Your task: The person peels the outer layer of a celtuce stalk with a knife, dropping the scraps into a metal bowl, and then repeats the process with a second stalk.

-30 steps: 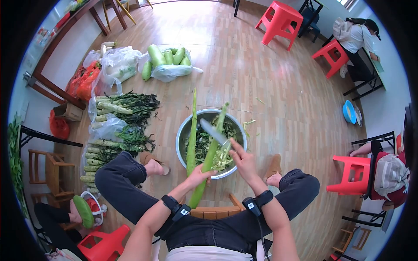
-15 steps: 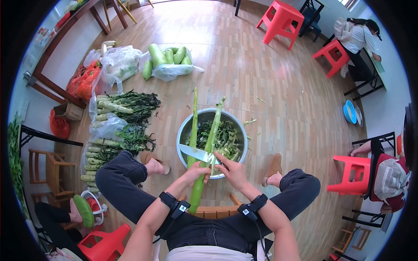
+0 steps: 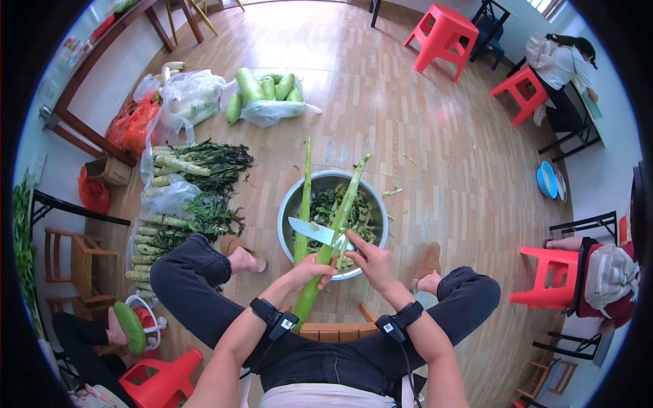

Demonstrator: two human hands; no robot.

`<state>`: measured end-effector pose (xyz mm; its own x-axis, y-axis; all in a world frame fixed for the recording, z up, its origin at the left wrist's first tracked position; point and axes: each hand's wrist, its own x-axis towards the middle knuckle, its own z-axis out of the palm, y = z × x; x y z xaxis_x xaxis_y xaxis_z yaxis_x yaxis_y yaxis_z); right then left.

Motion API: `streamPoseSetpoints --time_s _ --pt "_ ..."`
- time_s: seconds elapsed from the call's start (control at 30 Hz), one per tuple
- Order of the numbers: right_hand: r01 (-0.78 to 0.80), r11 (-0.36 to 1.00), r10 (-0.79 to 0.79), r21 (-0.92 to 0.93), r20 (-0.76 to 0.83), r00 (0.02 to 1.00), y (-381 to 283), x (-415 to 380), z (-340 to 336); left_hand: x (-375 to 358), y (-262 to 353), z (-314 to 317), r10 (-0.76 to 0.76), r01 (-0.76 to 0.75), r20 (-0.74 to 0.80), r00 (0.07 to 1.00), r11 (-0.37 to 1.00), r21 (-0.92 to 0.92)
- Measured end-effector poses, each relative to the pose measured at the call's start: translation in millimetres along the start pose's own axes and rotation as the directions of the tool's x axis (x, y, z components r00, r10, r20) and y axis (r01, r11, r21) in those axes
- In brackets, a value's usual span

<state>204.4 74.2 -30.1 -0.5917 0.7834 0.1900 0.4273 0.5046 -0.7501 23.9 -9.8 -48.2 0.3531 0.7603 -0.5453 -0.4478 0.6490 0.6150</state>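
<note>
A long green stalk [image 3: 345, 204] slants from my lap over the metal bowl [image 3: 383, 239]. My left hand [image 3: 311, 269] is wrapped round its lower part. My right hand [image 3: 371, 260] is closed on the knife, its fingers near the stalk's right side. The knife's broad blade [image 3: 311, 230] points left across the stalk, with a bit of peel on it. Another peeled stalk [image 3: 304, 204] leans in the bowl on the left. Leaves and green peelings [image 3: 360, 215] lie inside the bowl.
Leafy stalks [image 3: 183, 224] are piled on plastic at the left. Behind them are pale green gourds [image 3: 269, 88] in a bag and a red bag [image 3: 139, 126]. Red stools [image 3: 442, 37] stand around. A person [image 3: 568, 68] is at the upper right; other people sit at the lower sides.
The held stalk's upper end has swung right. My right hand has moved slightly right and down with the knife, and the blade now tilts more.
</note>
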Motion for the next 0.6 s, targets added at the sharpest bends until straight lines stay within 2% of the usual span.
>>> streamPoseSetpoints --time_s 0.3,0.47,0.6 --pt "0.033 0.999 -0.033 -0.002 -0.03 0.999 4.3 4.4 -4.1 -0.4 -0.5 -0.4 0.014 -0.014 0.042 0.999 1.0 0.007" --pt "0.065 0.994 -0.066 -0.083 -0.013 0.998 4.4 6.2 -7.8 -0.2 -1.1 1.8 0.019 -0.017 0.048 0.999 0.999 -0.04" --pt "0.068 0.996 -0.069 -0.055 -0.031 0.997 3.7 8.1 -9.8 0.3 -3.1 1.5 0.023 -0.022 0.054 0.998 0.999 -0.035"
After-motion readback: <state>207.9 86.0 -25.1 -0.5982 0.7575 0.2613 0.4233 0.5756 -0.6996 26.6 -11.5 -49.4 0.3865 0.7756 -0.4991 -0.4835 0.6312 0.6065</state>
